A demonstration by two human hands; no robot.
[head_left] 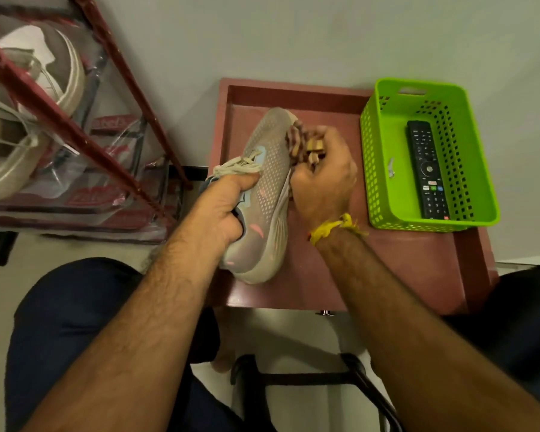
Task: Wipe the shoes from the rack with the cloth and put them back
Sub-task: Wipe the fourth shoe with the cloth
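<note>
A grey mesh sneaker (270, 169) with pink marks lies on the reddish-brown small table (402, 269), toe pointing away from me. My left hand (225, 207) grips it at the collar, thumb by the laces. My right hand (323, 176) holds a bunched checked cloth (296, 141) pressed against the shoe's right side near the toe. The red metal shoe rack (75, 129) stands at the left, holding a beige shoe (28, 120) under clear plastic.
A green plastic basket (468, 104) with a black remote control (427, 169) sits on the table's right part. My knees in dark trousers flank the table. A black chair frame (309, 377) shows below, over the pale floor.
</note>
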